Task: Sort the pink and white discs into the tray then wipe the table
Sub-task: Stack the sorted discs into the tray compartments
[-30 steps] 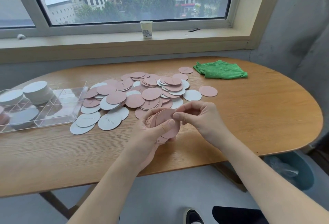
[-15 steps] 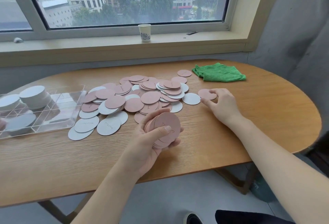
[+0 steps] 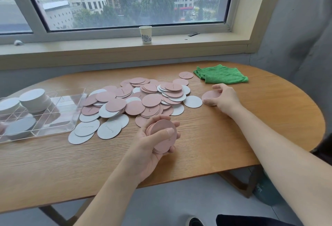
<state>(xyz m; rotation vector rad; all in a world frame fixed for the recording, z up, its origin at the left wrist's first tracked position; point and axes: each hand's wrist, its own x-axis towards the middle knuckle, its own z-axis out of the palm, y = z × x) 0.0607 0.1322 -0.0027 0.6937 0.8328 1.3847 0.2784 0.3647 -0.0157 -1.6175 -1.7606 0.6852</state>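
left hand gripping pink stack | right hand pinching flat pink disc off surface | risk — thin disc slipping, stack fanning out

Bare forearms, dark shoe (partly seen)

I judge this an upper-floor room in a city building: wooden table beneath a wide window, paper cup on the sill, high-rise blocks outside

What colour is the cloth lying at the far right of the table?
Green. The cloth shows clearly in the head view, beyond the right hand.
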